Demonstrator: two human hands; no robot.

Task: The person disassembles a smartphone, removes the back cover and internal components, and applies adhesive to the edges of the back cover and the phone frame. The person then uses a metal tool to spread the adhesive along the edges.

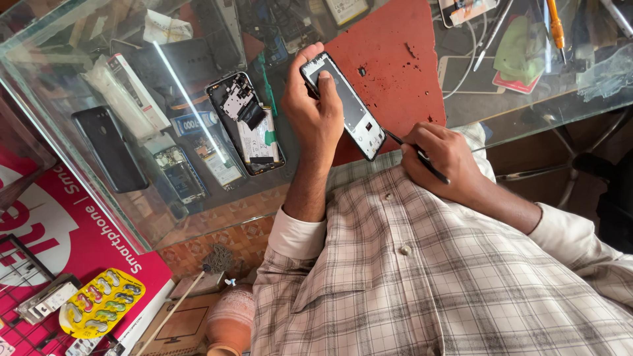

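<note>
A glass counter (53, 125) fills the upper frame. At centre left lies 1 opened phone (246, 123) with its insides bared, a black phone (109, 148) further left. A red mat (389, 59) sits upper centre, a yellow blister card (100, 302) lower left.

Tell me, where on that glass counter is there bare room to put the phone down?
The red mat is mostly bare beyond the phone held in the left hand. Left of it, the opened phone, black phone and small parts crowd the glass counter.
</note>
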